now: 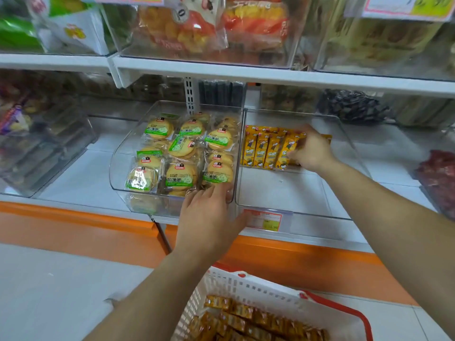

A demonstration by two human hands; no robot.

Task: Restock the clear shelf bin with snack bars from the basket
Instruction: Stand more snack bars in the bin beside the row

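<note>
Snack bars [266,151] are set side by side in a row at the far left of the clear shelf bin [307,217]. The right end of that row is gripped by the right hand [311,151], its fingers curled round the last bars, though blurred. The wrappers are yellow-orange, printed with a cartoon figure and a green band. Loose bars [246,318] of the same kind are heaped in the white, red-rimmed basket [258,289] nearest the camera. The left hand [209,217] is laid with straight fingers on the near right corner of the neighbouring bin [118,168] of biscuit packs [182,168].
</note>
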